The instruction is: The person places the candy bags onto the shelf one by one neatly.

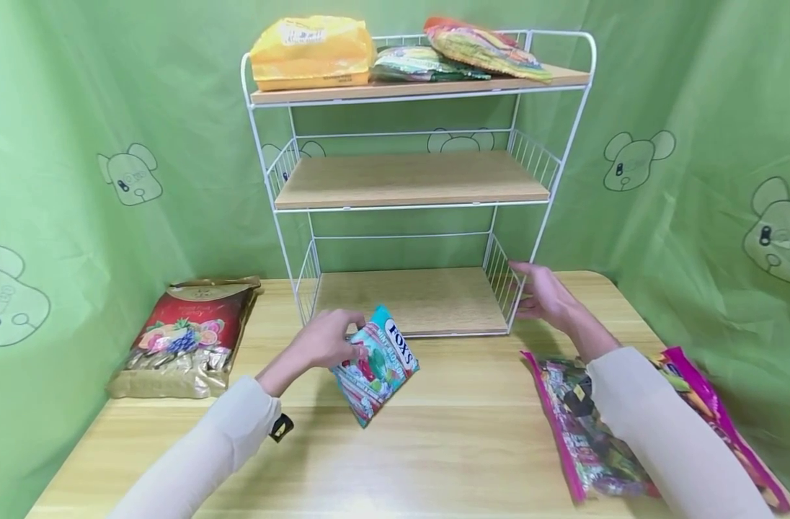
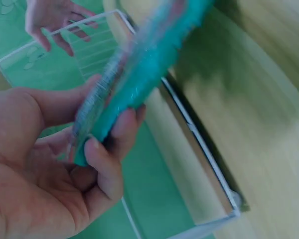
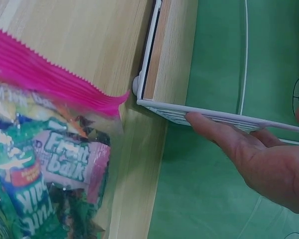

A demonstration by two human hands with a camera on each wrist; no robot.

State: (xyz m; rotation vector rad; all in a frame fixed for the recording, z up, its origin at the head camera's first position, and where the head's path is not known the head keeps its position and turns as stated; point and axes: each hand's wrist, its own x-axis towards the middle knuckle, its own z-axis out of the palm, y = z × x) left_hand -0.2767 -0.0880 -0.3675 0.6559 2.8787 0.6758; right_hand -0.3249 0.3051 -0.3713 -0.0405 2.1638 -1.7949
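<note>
My left hand [image 1: 330, 339] pinches a teal Fox's candy bag [image 1: 380, 364] by its edge, holding it tilted over the table in front of the rack's bottom shelf. In the left wrist view the thumb lies on one side of the bag [image 2: 139, 74] and curled fingers on the other. My right hand [image 1: 543, 294] is at the right side of the white wire rack [image 1: 540, 223]. Its fingers are extended along the outer side bars, as the right wrist view shows with the hand [image 3: 259, 154] right at the frame.
On the top shelf [image 1: 343, 94] lie a yellow bag [image 1: 313, 54], a green-white bag [image 1: 421, 63] and a red-yellow bag [image 1: 482, 47]. A red and gold candy bag [image 1: 187, 339] lies at the table's left. Under my right forearm is a clear, pink-edged candy bag [image 1: 564, 425].
</note>
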